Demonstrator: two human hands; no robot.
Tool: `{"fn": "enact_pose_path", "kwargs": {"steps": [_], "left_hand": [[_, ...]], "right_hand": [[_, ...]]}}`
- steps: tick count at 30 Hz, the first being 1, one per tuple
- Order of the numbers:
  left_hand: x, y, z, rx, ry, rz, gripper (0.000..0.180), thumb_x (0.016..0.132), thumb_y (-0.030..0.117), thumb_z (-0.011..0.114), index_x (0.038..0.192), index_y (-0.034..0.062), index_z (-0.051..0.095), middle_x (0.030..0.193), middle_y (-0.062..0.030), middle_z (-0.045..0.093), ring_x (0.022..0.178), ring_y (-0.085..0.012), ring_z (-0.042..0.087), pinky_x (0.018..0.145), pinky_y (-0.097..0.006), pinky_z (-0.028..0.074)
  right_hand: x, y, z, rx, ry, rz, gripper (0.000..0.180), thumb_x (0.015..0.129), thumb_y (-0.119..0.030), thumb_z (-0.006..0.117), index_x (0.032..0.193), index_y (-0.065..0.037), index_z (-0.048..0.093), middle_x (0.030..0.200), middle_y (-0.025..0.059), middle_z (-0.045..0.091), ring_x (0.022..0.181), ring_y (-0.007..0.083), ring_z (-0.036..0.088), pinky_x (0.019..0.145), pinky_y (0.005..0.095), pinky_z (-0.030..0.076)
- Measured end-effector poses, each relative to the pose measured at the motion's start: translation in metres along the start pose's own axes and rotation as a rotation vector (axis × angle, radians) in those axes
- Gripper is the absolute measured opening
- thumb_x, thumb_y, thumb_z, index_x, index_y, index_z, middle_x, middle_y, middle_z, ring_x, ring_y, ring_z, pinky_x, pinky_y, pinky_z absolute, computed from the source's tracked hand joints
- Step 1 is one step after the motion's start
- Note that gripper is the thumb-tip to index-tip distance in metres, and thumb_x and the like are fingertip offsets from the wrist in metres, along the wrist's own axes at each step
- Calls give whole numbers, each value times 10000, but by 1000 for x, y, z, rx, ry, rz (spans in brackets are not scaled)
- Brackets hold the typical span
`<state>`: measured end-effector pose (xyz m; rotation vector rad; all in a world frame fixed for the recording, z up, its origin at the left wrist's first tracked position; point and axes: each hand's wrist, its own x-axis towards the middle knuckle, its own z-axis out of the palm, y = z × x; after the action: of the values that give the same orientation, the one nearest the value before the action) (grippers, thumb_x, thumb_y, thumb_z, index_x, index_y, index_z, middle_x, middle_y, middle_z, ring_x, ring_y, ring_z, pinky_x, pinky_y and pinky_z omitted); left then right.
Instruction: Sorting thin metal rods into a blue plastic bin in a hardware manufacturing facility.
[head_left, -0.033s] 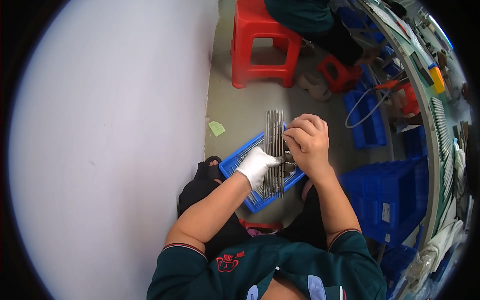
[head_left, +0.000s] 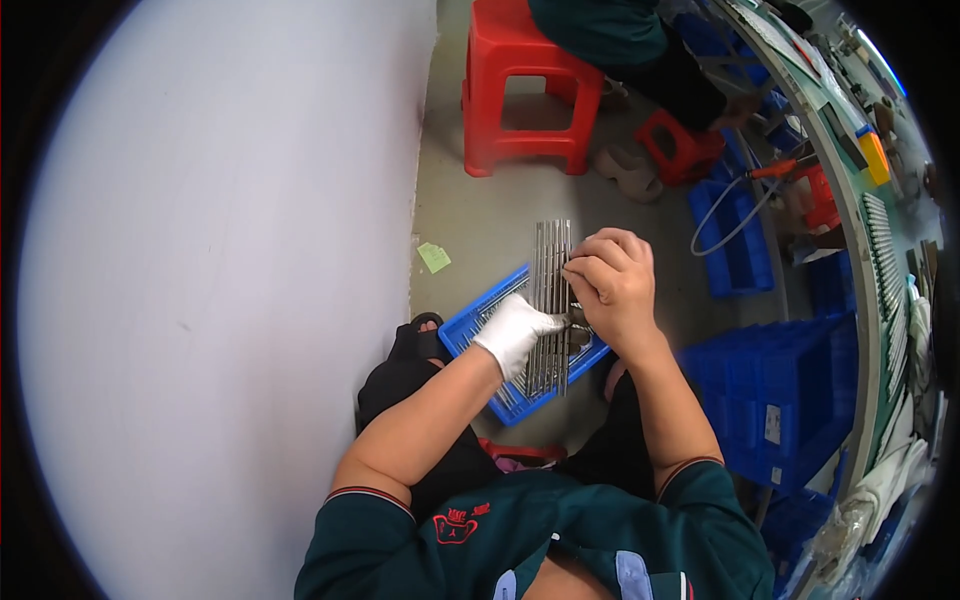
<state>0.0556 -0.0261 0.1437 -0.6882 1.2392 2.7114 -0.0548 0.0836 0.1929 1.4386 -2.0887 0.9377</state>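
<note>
A row of thin metal rods point(head_left: 550, 262) stands lengthwise over a blue tray point(head_left: 470, 328), in front of my body. My left hand point(head_left: 514, 334), in a white glove with dark, soiled fingertips, is closed round the rods at mid-length, its thumb across their front. My bare right hand point(head_left: 616, 285) is closed in a pinch at the right edge of the row, above the gloved fingers. Its fingertips touch the outermost rods, and how many they grip is hidden. More thin rods lie in the tray below, partly covered by my hands.
A white wall point(head_left: 230, 280) rises at the left. Ahead stands a red stool point(head_left: 530, 150) with a seated person point(head_left: 620, 40). A green paper note point(head_left: 433, 257) lies on the floor. On the right are stacked blue bins point(head_left: 740, 370) and a cluttered workbench point(head_left: 858, 220).
The rods have shifted very slightly to the right at their upper ends. My right hand has moved a touch to the left; its pinch looks the same.
</note>
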Motion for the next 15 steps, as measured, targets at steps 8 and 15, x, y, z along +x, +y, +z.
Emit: {"fn": "enact_pose_path", "kwargs": {"steps": [8,15], "left_hand": [[0,6,-3,-145,-83,-75,309,846,-25,581,1154,-20,586,991,-120,670,850,-255,691,751,-384,587],[0,6,-5,-111,-91,-94,325,844,-16,596,1169,-28,583,989,-121,673,849,-256,690,737,-383,586]], "right_hand": [[2,2,-9,62,18,97,105,661,-47,712,726,-85,640,824,6,644,897,232,591,781,369,414],[-4,9,-2,148,-23,172,84,670,-59,715,709,-82,644,815,8,644,893,223,588,781,359,408]]}}
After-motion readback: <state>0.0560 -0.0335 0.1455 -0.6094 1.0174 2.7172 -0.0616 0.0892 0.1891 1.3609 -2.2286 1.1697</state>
